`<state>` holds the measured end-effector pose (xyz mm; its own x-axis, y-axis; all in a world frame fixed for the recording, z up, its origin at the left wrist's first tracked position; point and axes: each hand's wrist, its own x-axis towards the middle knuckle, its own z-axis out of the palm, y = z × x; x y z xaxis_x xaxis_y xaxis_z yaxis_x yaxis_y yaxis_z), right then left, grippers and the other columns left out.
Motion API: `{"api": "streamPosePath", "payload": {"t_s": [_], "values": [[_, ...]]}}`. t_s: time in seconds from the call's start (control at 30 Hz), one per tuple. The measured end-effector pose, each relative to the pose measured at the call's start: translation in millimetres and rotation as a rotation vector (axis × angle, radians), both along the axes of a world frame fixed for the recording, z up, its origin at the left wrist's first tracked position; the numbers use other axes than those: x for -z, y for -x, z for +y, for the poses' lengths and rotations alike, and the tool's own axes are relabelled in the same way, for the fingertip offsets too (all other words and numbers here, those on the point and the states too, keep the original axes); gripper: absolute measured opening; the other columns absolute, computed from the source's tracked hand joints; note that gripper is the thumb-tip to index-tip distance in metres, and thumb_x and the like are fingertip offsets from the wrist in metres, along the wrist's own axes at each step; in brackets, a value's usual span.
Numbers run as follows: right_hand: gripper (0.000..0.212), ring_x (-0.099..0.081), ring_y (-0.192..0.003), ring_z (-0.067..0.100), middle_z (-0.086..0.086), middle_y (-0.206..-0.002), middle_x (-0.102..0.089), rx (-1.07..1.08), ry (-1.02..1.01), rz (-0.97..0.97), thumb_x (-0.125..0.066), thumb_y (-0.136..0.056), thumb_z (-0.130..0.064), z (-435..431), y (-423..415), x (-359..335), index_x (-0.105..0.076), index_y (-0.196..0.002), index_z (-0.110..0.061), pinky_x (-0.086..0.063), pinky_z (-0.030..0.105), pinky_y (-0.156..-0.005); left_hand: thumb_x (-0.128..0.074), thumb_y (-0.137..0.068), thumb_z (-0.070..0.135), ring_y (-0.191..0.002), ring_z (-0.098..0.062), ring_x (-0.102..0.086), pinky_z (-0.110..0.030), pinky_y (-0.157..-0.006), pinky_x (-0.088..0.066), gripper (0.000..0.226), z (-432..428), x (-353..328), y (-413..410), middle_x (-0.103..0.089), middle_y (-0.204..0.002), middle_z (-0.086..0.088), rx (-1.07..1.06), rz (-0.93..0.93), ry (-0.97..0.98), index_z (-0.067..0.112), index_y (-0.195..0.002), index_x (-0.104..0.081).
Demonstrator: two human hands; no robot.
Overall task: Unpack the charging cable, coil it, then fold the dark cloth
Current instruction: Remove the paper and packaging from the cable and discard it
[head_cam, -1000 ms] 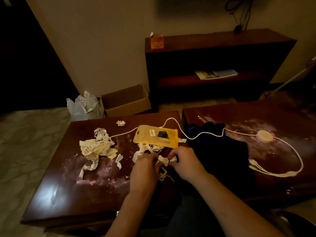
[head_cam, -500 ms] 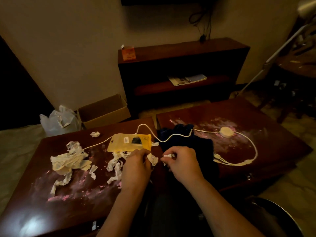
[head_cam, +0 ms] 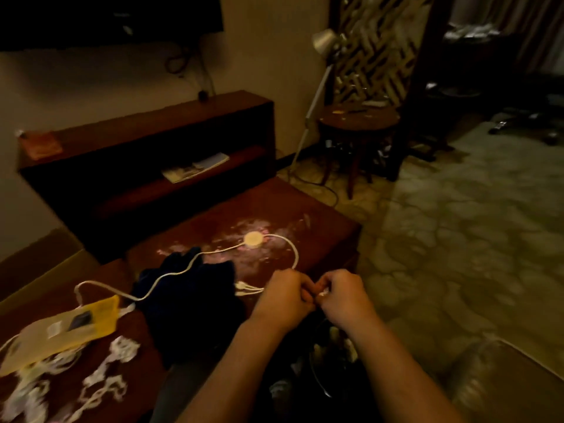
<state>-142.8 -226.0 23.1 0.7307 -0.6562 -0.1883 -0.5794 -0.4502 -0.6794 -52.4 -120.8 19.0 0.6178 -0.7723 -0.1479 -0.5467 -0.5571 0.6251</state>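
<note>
The white charging cable lies uncoiled, running from the yellow pouch over the dark cloth to its round puck, then looping back to several plug ends near my left hand. The cloth sits crumpled across the gap between the two tables. My left hand and right hand are pressed together at the fingertips beyond the right table's near corner, pinching a small white paper scrap.
Torn white paper scraps litter the left table. A dark bin stands below my hands. The right table is dark red. Behind it are a low shelf unit, a floor lamp and a round stool.
My head has turned right. Both hands have moved right, from in front of the yellow pouch past the dark cloth, still closed on a paper scrap. Cable and cloth lie as before.
</note>
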Motion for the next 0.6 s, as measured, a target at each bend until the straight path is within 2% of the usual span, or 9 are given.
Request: {"api": "streamPosePath", "payload": {"t_s": [0.07,0.13,0.2,0.3,0.37,0.43,0.53,0.6], "values": [[0.022,-0.064,-0.079,0.024,0.007,-0.083,-0.067,0.058,-0.004,0.086,-0.071,-0.088,-0.027,-17,13,3,-0.070,-0.082,-0.006,-0.049,0.033,-0.064,-0.063,-0.074,0.006,-0.077,-0.009,-0.072,-0.021,-0.075,-0.055,0.026,-31,11,11,-0.076,-0.080,0.001,0.050,-0.042,-0.046,0.025,-0.085,-0.078],[0.021,-0.061,-0.083,0.026,0.011,-0.093,-0.064,0.060,-0.006,0.195,-0.065,-0.093,-0.027,-27,25,5,-0.063,-0.086,-0.008,-0.045,0.031,-0.067,-0.057,-0.073,0.009,-0.076,-0.014,-0.070,-0.031,-0.074,-0.057,0.022,-54,22,26,-0.074,-0.080,0.001,0.101,-0.051,-0.105,0.027,-0.073,-0.070],[0.011,-0.064,-0.096,0.028,0.012,-0.109,-0.064,0.071,-0.001,0.293,-0.060,-0.095,-0.019,-39,37,10,-0.062,-0.100,-0.010,-0.049,0.031,-0.073,-0.057,-0.081,0.009,-0.071,-0.016,-0.065,-0.031,-0.067,-0.051,0.024,-73,35,45,-0.071,-0.081,0.000,0.179,-0.077,-0.139,0.028,-0.066,-0.058],[0.016,-0.064,-0.108,0.030,0.012,-0.119,-0.063,0.072,-0.001,0.392,-0.058,-0.092,-0.011,-51,45,16,-0.059,-0.108,-0.011,-0.055,0.036,-0.085,-0.055,-0.092,0.006,-0.073,-0.019,-0.061,-0.029,-0.066,-0.046,0.031,-91,48,60,-0.070,-0.088,-0.008,0.242,-0.092,-0.194,0.025,-0.068,-0.052],[0.020,-0.062,-0.113,0.030,0.011,-0.122,-0.063,0.032,0.015,0.495,-0.058,-0.092,-0.012,-52,46,16,-0.058,-0.112,-0.013,-0.053,0.038,-0.092,-0.054,-0.094,0.006,-0.084,-0.026,-0.068,-0.035,-0.072,-0.053,0.023,-96,56,61,-0.071,-0.094,-0.012,0.248,-0.052,-0.219,0.018,-0.076,-0.061],[0.029,-0.056,-0.122,0.031,0.009,-0.127,-0.062,0.004,0.041,0.592,-0.060,-0.090,-0.014,-50,45,19,-0.058,-0.119,-0.016,-0.047,0.041,-0.103,-0.054,-0.095,0.006,-0.093,-0.031,-0.070,-0.040,-0.082,-0.057,0.016,-94,61,59,-0.072,-0.101,-0.015,0.230,-0.026,-0.240,0.007,-0.095,-0.070],[0.039,-0.042,-0.135,0.034,0.010,-0.135,-0.056,-0.006,0.090,0.658,-0.063,-0.086,-0.014,-44,39,21,-0.056,-0.124,-0.020,-0.036,0.043,-0.110,-0.054,-0.097,0.006,-0.102,-0.036,-0.068,-0.043,-0.088,-0.055,0.020,-87,60,57,-0.070,-0.111,-0.019,0.251,-0.016,-0.272,0.002,-0.110,-0.068],[0.037,-0.041,-0.134,0.034,0.010,-0.135,-0.056,-0.005,0.130,0.631,-0.062,-0.086,-0.015,-39,33,21,-0.056,-0.122,-0.019,-0.035,0.043,-0.110,-0.054,-0.098,0.007,-0.106,-0.036,-0.066,-0.042,-0.090,-0.053,0.024,-79,61,51,-0.068,-0.117,-0.019,0.249,-0.022,-0.287,0.002,-0.117,-0.066]]}}
